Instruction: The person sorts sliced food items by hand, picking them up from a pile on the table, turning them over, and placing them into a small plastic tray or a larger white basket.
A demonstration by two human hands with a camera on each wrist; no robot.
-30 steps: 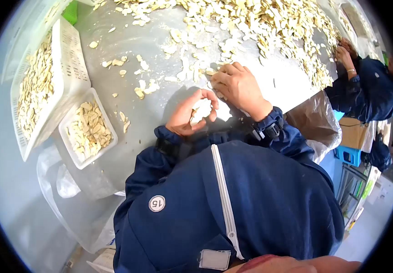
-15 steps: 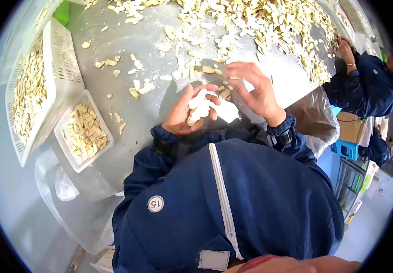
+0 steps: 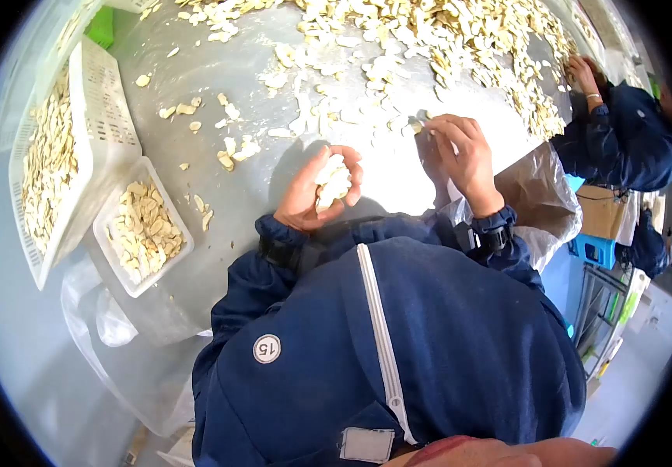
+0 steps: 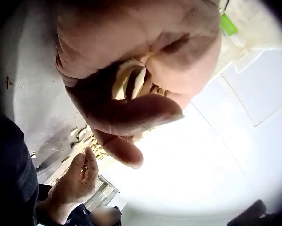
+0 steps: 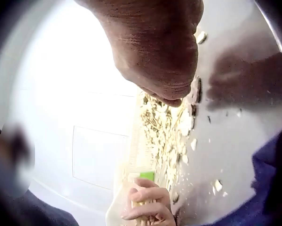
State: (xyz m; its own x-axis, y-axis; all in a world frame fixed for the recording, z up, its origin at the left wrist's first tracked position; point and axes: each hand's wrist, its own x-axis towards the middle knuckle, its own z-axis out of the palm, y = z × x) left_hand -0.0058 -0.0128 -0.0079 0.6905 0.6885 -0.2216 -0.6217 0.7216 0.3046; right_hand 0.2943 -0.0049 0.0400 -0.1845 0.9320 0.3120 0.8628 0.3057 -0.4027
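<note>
The left hand curls round a small stack of pale slices above the metal table. In the left wrist view slices show between its palm and bent fingers. To its right, the right hand is over the brightly lit table, fingers bent and pointing toward a slice near the fingertips; whether it pinches anything cannot be told. In the right wrist view the right hand hides its own fingertips. A large heap of slices spreads beyond both hands.
At the left stand a tall white perforated basket and a small white tray, both holding slices. Loose slices are scattered between tray and hands. A clear plastic bag hangs at the right edge, near another person.
The right hand has moved right, away from the left hand. The darker slices seen beside it half a second ago no longer show there. The left hand keeps its slices.
</note>
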